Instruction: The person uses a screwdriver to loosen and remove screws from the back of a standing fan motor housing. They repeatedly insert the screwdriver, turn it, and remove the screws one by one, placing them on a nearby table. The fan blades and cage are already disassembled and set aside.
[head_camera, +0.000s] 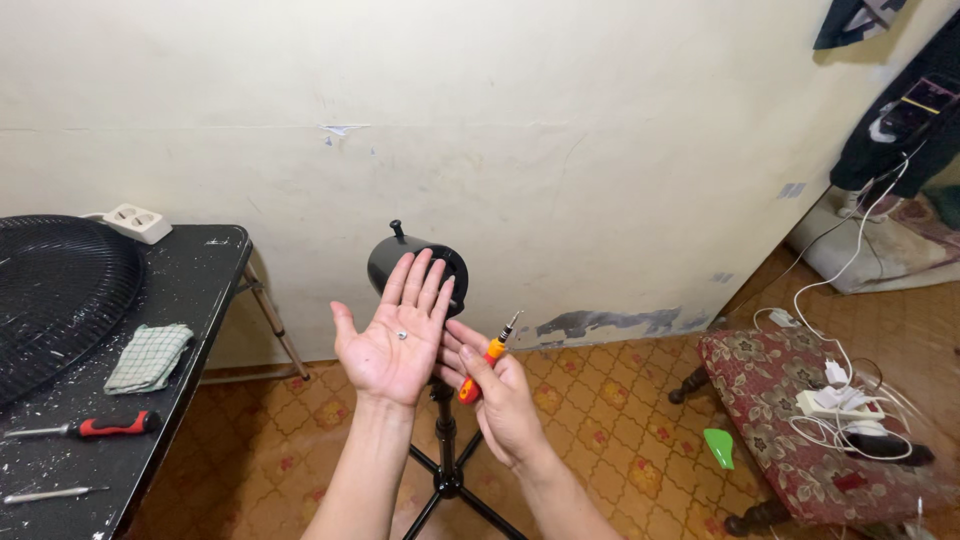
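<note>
My left hand (395, 335) is raised flat, palm up, with a small silver screw (401, 335) lying on the palm. Just right of it and slightly lower, my right hand (500, 395) grips a small orange-handled screwdriver (487, 357) with its tip pointing up and to the right. Behind both hands stands a black fan motor housing (455, 262) on a black pole with spread legs (446, 470). A knob sticks up from the housing's top.
At left a black table (190, 290) carries a black fan grille (60, 290), a folded checked cloth (148, 356), a red-handled screwdriver (95, 427) and a white socket strip (138, 222). At right a patterned footstool (790, 420) holds chargers and white cables. A green object (719, 446) lies on the floor.
</note>
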